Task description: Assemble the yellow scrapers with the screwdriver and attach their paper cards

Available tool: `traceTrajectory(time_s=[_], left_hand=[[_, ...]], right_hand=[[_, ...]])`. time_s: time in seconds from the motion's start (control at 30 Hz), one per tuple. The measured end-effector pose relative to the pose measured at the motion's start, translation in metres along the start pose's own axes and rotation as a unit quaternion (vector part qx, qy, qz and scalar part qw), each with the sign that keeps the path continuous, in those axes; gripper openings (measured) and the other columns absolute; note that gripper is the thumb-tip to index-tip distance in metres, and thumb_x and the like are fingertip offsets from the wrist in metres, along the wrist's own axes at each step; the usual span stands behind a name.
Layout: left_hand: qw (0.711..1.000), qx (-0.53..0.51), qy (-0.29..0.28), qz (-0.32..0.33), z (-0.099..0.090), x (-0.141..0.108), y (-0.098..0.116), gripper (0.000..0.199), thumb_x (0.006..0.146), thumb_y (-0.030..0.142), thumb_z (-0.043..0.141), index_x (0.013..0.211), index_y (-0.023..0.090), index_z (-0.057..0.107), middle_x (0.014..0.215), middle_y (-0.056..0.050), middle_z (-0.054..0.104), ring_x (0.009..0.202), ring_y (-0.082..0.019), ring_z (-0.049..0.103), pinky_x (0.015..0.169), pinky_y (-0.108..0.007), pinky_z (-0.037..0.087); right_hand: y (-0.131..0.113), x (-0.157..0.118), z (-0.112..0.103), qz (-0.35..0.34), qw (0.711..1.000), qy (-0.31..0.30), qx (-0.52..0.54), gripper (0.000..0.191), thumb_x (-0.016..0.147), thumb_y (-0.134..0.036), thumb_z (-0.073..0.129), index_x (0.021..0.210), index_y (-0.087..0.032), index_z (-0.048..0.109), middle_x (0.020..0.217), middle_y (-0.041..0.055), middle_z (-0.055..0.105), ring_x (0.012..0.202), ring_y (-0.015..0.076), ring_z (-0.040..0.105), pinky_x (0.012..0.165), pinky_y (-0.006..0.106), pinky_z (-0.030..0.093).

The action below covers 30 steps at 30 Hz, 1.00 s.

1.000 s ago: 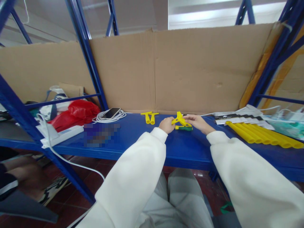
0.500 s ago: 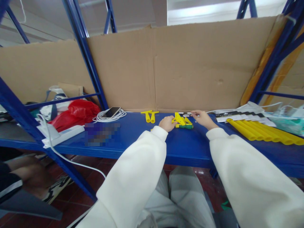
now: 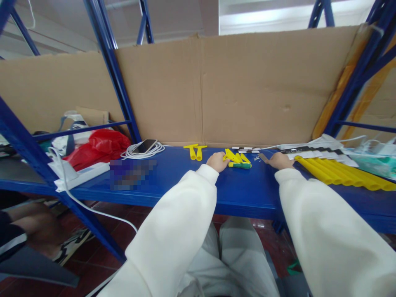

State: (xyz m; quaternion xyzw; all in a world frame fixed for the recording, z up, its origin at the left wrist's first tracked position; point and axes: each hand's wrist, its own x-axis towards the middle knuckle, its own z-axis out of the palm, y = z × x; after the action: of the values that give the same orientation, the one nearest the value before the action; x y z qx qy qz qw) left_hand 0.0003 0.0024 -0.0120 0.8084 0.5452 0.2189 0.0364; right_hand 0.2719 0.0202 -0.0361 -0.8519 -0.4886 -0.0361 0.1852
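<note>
My left hand (image 3: 217,161) is closed on a yellow plastic part (image 3: 230,155) near the middle of the blue shelf. More yellow pieces (image 3: 244,158) lie against its right side. A green-and-yellow screwdriver (image 3: 240,165) rests just in front of them. My right hand (image 3: 281,161) is further right, low over the shelf, its fingers closed on a small flat greyish piece (image 3: 264,158) that points left. Tiny silvery bits, perhaps screws (image 3: 256,158), lie between the hands. Behind them are several black-and-white strips (image 3: 246,150).
Two yellow T-shaped handles (image 3: 196,152) lie left of my hands. A row of yellow tubes (image 3: 343,173) is at the right. Further left are a phone (image 3: 146,146) on a coiled white cable, a power strip (image 3: 88,175) and a red bag (image 3: 99,149). Cardboard (image 3: 247,90) walls the back.
My right hand has moved right and nearer, away from the black-and-white strips, and a flat greyish piece now shows at its fingers. My left hand has stayed on the yellow part.
</note>
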Motion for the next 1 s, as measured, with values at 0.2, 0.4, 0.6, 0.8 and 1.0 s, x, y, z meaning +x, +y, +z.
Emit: traceTrajectory(time_s=[0.2, 0.4, 0.6, 0.8, 1.0], left_hand=[[1.000, -0.007, 0.003, 0.006, 0.001, 0.000, -0.001, 0.029, 0.090, 0.032, 0.060, 0.113, 0.020, 0.071, 0.116, -0.009, 0.071, 0.111, -0.023, 0.065, 0.094, -0.028, 0.049], [1.000, -0.009, 0.002, 0.007, 0.002, 0.000, -0.001, 0.030, 0.090, 0.033, 0.061, 0.114, 0.020, 0.070, 0.117, -0.009, 0.071, 0.112, -0.023, 0.065, 0.095, -0.029, 0.049], [1.000, -0.006, -0.001, 0.012, 0.002, 0.001, -0.001, 0.033, 0.090, 0.033, 0.060, 0.117, 0.018, 0.069, 0.118, -0.010, 0.071, 0.112, -0.023, 0.065, 0.094, -0.028, 0.049], [1.000, -0.010, -0.003, 0.012, 0.002, 0.000, 0.000, 0.031, 0.089, 0.033, 0.061, 0.115, 0.020, 0.070, 0.118, -0.009, 0.071, 0.113, -0.023, 0.064, 0.094, -0.027, 0.048], [1.000, 0.004, -0.013, 0.012, 0.001, -0.001, 0.000, 0.034, 0.090, 0.035, 0.061, 0.118, 0.019, 0.069, 0.119, -0.008, 0.070, 0.114, -0.023, 0.064, 0.096, -0.027, 0.047]], right_hand=[[-0.001, 0.001, 0.004, -0.005, 1.000, 0.017, -0.003, 0.045, 0.075, -0.051, 0.065, 0.095, -0.012, 0.072, 0.104, 0.0244, 0.069, 0.105, 0.0383, 0.064, 0.087, 0.053, 0.047], [-0.001, 0.000, 0.001, -0.016, 0.997, 0.057, 0.047, 0.049, 0.071, -0.059, 0.066, 0.083, -0.012, 0.073, 0.094, 0.0245, 0.070, 0.100, 0.0377, 0.065, 0.083, 0.050, 0.049], [-0.015, -0.004, -0.006, -0.066, 0.971, 0.077, 0.218, 0.033, 0.071, -0.048, 0.067, 0.058, -0.018, 0.065, 0.061, 0.0118, 0.065, 0.073, 0.0273, 0.064, 0.067, 0.037, 0.049], [-0.036, -0.022, -0.010, -0.164, 0.905, 0.027, 0.392, 0.019, 0.072, -0.030, 0.063, 0.059, -0.017, 0.063, 0.059, 0.0042, 0.063, 0.060, 0.0171, 0.056, 0.059, 0.028, 0.044], [-0.041, -0.029, -0.011, -0.181, 0.879, -0.036, 0.439, 0.012, 0.069, -0.028, 0.066, 0.064, -0.017, 0.067, 0.066, 0.0040, 0.067, 0.066, 0.0169, 0.058, 0.068, 0.029, 0.047]])
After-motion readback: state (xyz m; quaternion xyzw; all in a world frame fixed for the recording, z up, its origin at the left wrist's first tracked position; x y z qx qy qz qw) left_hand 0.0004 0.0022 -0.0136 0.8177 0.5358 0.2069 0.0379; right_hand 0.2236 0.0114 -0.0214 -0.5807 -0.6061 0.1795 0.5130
